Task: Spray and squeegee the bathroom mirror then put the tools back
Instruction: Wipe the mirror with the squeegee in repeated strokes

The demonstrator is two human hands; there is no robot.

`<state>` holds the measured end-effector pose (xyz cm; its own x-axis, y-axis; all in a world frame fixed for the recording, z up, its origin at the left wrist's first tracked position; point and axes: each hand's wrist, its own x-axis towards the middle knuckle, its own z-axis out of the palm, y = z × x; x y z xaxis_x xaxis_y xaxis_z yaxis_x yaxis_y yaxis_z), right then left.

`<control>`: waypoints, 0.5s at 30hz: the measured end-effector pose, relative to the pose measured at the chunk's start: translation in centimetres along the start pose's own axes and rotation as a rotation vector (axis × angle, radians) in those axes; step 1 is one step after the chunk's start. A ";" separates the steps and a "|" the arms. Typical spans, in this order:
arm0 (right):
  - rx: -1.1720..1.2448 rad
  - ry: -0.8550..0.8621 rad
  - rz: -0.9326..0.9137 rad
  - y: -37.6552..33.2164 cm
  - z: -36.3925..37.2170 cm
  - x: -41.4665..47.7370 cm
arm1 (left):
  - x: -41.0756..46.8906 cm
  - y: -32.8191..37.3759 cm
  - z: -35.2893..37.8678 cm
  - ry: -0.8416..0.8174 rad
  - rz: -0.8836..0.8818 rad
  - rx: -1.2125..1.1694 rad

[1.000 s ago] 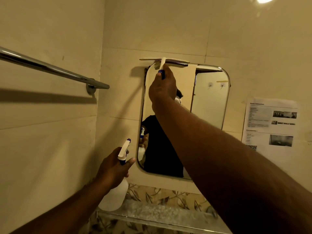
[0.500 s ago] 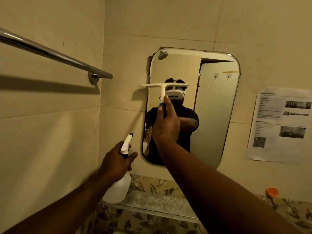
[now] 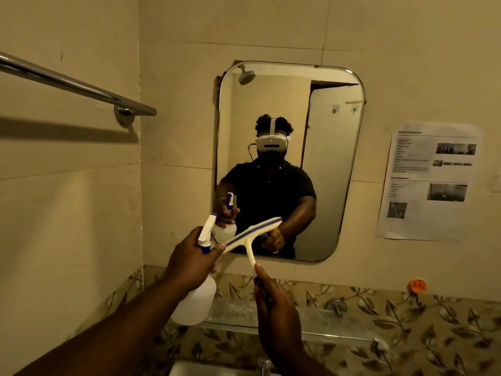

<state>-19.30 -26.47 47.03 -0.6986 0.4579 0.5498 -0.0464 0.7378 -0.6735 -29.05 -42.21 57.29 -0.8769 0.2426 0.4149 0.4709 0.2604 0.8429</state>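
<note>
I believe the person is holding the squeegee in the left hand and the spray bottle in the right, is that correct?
Not quite: the head view shows them swapped. The left hand holds the spray bottle, and the right hand holds the squeegee.

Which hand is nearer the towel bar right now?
Left. The left hand, gripping the spray bottle, sits below and right of the towel bar. The right hand, holding the squeegee, is farther right and lower.
</note>
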 end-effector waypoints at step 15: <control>-0.221 -0.071 -0.003 8.7 -8.4 -2.2 | -1.7 2.0 5.4 -0.075 -0.033 -0.079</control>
<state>-12.13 -16.92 44.14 -0.7475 0.4253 0.5103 0.1038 0.8335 -0.5426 -26.08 -37.05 56.43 -0.8809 0.3050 0.3621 0.4299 0.1953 0.8815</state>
